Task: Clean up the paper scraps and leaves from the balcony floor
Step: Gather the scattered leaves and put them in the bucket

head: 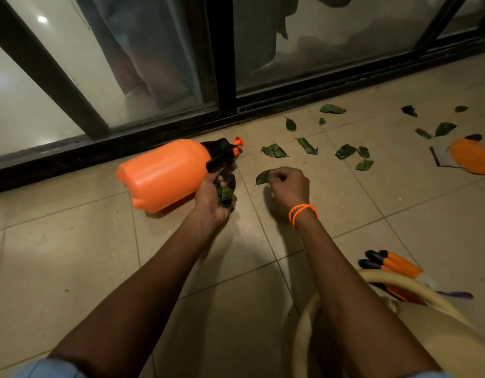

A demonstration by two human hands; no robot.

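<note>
Tiled floor [72,255], right hand [289,185] fingers hiding leaf [263,177] tip

This is a home balcony — the floor [72,255] is of beige tiles, and a sliding glass door [165,64] in a dark frame stands along its far edge. Behind the glass a curtain [132,50] hangs, as in a living room. Garden things lie on the tiles — an orange sprayer [165,173], work gloves [394,268], a hose [385,279] and scattered leaves [344,151].
</note>
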